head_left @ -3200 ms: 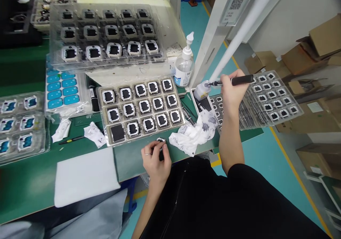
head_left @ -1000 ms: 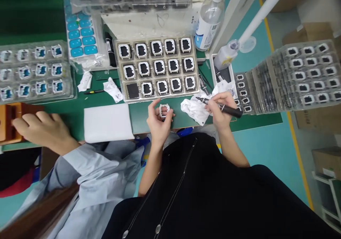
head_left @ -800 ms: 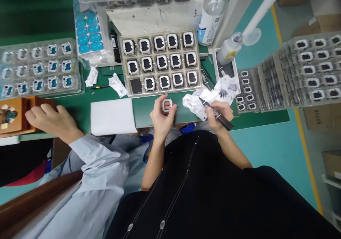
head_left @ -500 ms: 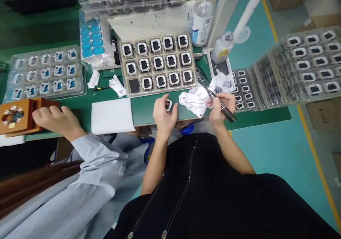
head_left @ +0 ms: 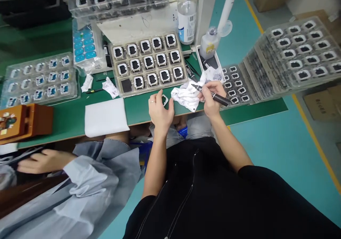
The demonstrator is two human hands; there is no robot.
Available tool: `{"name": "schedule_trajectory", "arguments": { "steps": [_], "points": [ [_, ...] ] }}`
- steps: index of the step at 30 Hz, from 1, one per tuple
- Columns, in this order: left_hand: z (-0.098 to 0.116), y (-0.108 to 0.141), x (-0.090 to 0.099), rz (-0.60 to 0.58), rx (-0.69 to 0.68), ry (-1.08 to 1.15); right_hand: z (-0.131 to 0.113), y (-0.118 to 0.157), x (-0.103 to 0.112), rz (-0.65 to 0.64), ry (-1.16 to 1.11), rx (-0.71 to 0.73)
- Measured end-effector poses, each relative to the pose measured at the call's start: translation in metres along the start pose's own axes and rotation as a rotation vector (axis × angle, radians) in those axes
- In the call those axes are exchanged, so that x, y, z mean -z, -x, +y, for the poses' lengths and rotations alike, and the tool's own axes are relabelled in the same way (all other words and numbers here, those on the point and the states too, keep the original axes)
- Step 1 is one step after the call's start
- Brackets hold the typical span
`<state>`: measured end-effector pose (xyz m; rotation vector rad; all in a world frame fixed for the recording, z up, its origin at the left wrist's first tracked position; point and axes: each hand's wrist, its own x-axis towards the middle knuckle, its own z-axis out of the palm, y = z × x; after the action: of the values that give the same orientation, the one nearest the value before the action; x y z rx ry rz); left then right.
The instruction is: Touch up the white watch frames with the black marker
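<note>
Between the thumb and fingers of my left hand [head_left: 161, 113] is a small white watch-case-like frame [head_left: 164, 100], partly hidden by the fingers. My right hand [head_left: 212, 98] grips a black marker pen [head_left: 217, 97], its tip pointing left over a crumpled, stained white cloth [head_left: 185, 96]. Both hands are at the front edge of the green table [head_left: 138, 109]. Behind them lies a clear tray [head_left: 149, 88] with rows of similar white frames around dark centres; its front left compartment holds no frame.
A folded white cloth [head_left: 106, 117] lies to the left, near an orange-brown fixture [head_left: 39, 120]. A co-worker's hand [head_left: 45, 161] is below the table edge. Bottles [head_left: 187, 18] stand behind, with stacked trays [head_left: 277, 72] on the right.
The marker in my right hand is tilted flatter, its tip further left over the cloth. The co-worker's hand has left the orange fixture and dropped below the table edge. The view has shifted.
</note>
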<state>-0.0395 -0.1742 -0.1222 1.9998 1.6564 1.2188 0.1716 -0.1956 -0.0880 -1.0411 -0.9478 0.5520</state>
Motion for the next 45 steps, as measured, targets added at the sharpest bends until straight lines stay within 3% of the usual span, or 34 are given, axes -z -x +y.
{"name": "schedule_trajectory", "arguments": {
  "steps": [6,12,18,31,37,42,45],
  "points": [
    [0.013,0.0,0.003,0.007,-0.016,0.0,-0.004,0.004,0.012,0.095,0.059,0.009],
    [0.018,0.002,0.006,-0.037,0.013,-0.025,-0.004,-0.012,0.037,-0.181,0.004,-0.102],
    [0.023,0.005,0.015,-0.071,0.012,-0.026,-0.011,-0.009,0.041,-0.349,0.089,-0.172],
    [0.025,0.003,0.023,-0.157,-0.041,-0.055,-0.018,-0.002,0.038,-0.254,0.149,-0.18],
    [0.027,0.002,0.024,-0.133,-0.093,-0.143,-0.019,-0.001,0.037,-0.379,0.215,-0.151],
    [0.027,0.0,0.027,-0.17,-0.041,-0.15,-0.021,0.002,0.032,-0.172,0.072,-0.164],
    [0.028,-0.001,0.028,-0.2,0.023,-0.112,-0.021,0.005,0.032,-0.121,0.085,-0.197]
  ]
}}
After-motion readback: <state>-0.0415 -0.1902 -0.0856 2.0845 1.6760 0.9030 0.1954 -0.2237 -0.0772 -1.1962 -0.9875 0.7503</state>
